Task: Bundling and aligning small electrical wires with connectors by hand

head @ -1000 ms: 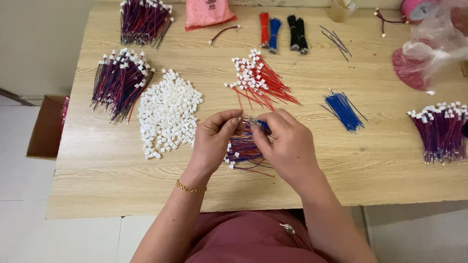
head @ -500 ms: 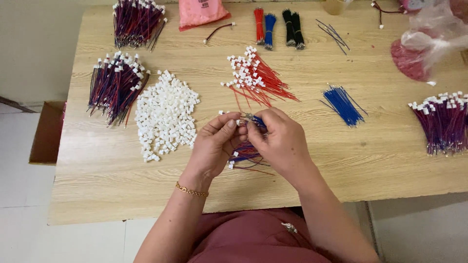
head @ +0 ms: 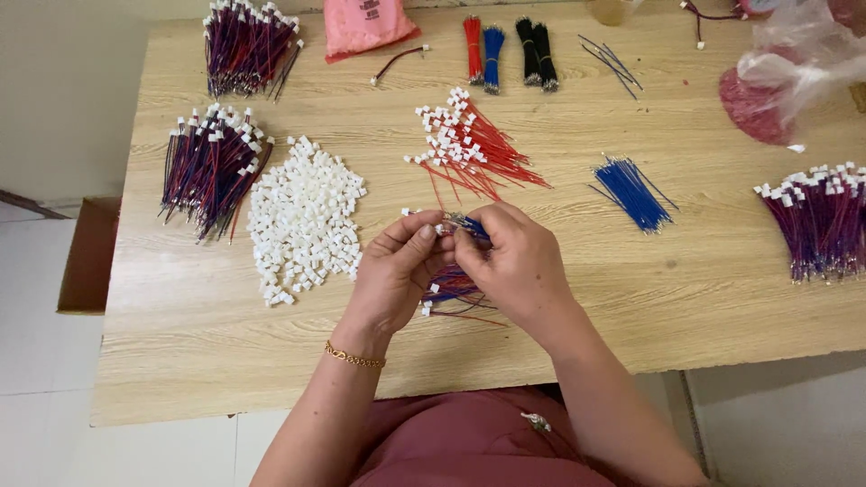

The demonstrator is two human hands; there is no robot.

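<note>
From the head view we see our left hand (head: 397, 271) and right hand (head: 514, 261) meeting over the middle of the table (head: 577, 298), both pinching a small bundle of red and blue wires (head: 451, 289) with white connectors, which partly lies under our fingers. Just left of the hands sits a pile of loose white connectors (head: 302, 216), with finished wire bundles (head: 212, 167) beyond it. Ahead lie red wires (head: 469, 149), to the right loose blue wires (head: 631, 189), all apart from the hands.

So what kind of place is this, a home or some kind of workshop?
Probably a small wire-harness assembly bench. The wooden table holds a heap of white plastic connectors, sorted wire bundles, and loose blue wires. Both hands are fitting wires together.
</note>
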